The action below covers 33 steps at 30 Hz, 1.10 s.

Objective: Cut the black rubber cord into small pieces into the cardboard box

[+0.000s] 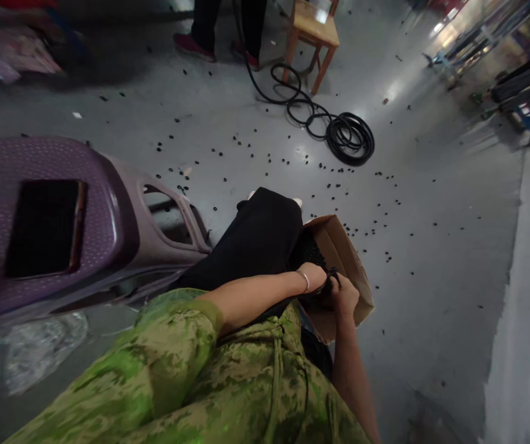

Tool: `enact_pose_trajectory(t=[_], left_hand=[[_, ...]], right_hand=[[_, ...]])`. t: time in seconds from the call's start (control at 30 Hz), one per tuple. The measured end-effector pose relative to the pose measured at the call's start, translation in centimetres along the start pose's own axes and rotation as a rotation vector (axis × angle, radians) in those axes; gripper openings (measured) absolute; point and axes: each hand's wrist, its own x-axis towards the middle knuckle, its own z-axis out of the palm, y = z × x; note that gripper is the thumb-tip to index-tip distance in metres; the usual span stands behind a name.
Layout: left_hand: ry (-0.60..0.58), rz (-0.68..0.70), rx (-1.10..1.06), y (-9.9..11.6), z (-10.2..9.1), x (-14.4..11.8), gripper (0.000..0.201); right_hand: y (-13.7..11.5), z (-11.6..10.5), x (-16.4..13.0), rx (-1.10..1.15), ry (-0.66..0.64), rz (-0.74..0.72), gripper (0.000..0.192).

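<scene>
A green patterned top with hanging drawstrings is filling the near foreground, and the person's two bare hands are meeting over an open cardboard box beside the black-clad legs. The right hand is grasping a small dark piece between thumb and fingers; its exact shape is too small to tell. The left hand, with a bracelet around its wrist, is reaching across the body and lying just beside that piece with its fingers bent, though whether it is gripping anything cannot be told. Beneath the hands, a heap of black pieces is lying inside the box. To the left, a purple plastic seat is supporting a dark-screened phone, and crumpled clear plastic is lying near it. Beyond the knees, many small black bits are dotting the grey floor. Farther off, a black hose is lying in loose coils, a wooden chair is standing near its upper loops, and another person in dark trousers and red shoes is standing left of that chair.
</scene>
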Motion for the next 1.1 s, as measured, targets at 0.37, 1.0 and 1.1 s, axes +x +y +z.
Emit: enact_pose_trajectory(t=[0.37, 1.0, 1.1], left_hand=[[0.159, -0.055, -0.06, -0.2, 0.2, 0.0, 0.032], [0.152, 0.009, -0.075, 0.0, 0.1, -0.5, 0.032], [0.147, -0.002, -0.077, -0.1, 0.3, -0.4, 0.033]], right_hand=[[0.3, -2.0, 1.2, 0.45, -0.05, 0.107, 0.048], [0.2, -4.1, 0.5, 0.529, -0.271, 0.05, 0.044], [-0.1, -3.4, 0.2, 0.307, -0.121, 0.01, 0.048]])
